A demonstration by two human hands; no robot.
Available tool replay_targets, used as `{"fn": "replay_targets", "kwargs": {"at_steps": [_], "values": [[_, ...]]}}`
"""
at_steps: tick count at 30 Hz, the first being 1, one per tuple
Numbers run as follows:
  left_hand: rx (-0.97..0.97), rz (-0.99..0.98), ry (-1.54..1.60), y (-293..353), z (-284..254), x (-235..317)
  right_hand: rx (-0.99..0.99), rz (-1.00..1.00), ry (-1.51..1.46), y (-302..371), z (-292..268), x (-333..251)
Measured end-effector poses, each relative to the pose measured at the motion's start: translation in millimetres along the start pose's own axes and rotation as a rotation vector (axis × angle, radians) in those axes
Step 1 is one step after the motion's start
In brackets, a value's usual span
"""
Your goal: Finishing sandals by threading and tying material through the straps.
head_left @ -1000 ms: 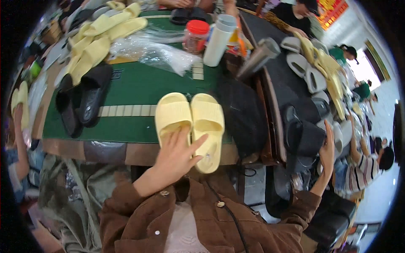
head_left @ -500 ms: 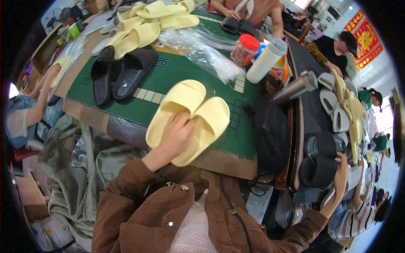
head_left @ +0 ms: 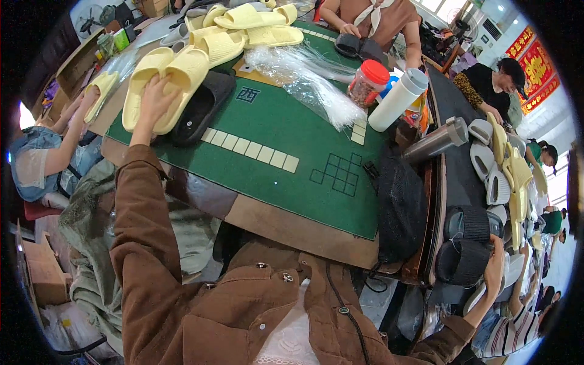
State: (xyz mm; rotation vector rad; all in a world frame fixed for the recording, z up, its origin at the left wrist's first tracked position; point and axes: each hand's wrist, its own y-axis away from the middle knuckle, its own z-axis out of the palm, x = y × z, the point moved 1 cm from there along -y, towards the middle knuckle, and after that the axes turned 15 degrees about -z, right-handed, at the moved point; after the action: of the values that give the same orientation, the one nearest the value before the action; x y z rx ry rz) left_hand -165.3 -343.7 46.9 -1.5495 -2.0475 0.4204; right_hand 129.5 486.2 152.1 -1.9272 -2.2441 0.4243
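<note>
At the left side of the green mat, my left hand [head_left: 159,100] is closed on a pair of pale yellow slide slippers [head_left: 190,70], gripping between the two. They hover over or rest against a black slipper [head_left: 204,112]; the other black one is hidden. Off to the right, my right hand [head_left: 496,267] has its fingers bent around the edge of a pair of black slippers [head_left: 463,261] with ribbed straps, on the dark side surface. Part of that grip is hidden behind the slippers.
Yellow slippers [head_left: 258,17] are heaped at the back left beside clear plastic ties [head_left: 304,70]. A red-lidded jar [head_left: 368,85], white bottle [head_left: 398,100], steel tumbler [head_left: 438,139] and black bag [head_left: 401,201] line the mat's right edge. Co-workers sit around; grey and yellow slippers [head_left: 517,170] lie far right.
My left hand has carried the yellow slippers from the mat's middle to the far left, over the black pair. My right hand stays at its black slippers. The view has shifted slightly.
</note>
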Motion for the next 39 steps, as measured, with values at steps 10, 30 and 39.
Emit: {"fn": "replay_targets", "kwargs": {"at_steps": [10, 30, 39], "values": [[0.235, -0.211, -0.081, 89.2, 2.0, 84.6, 0.194, 0.155, -0.178, 15.4, 1.9, -20.9], [-0.119, -0.190, -0.640, 27.6, 36.7, -59.3, 0.868, 0.568, -0.800, 41.1, 12.7, -56.1], [-0.160, -0.218, -0.578, 42.9, 63.5, -20.9, 0.368, -0.202, -0.795, -70.1, 44.2, -246.8]]}}
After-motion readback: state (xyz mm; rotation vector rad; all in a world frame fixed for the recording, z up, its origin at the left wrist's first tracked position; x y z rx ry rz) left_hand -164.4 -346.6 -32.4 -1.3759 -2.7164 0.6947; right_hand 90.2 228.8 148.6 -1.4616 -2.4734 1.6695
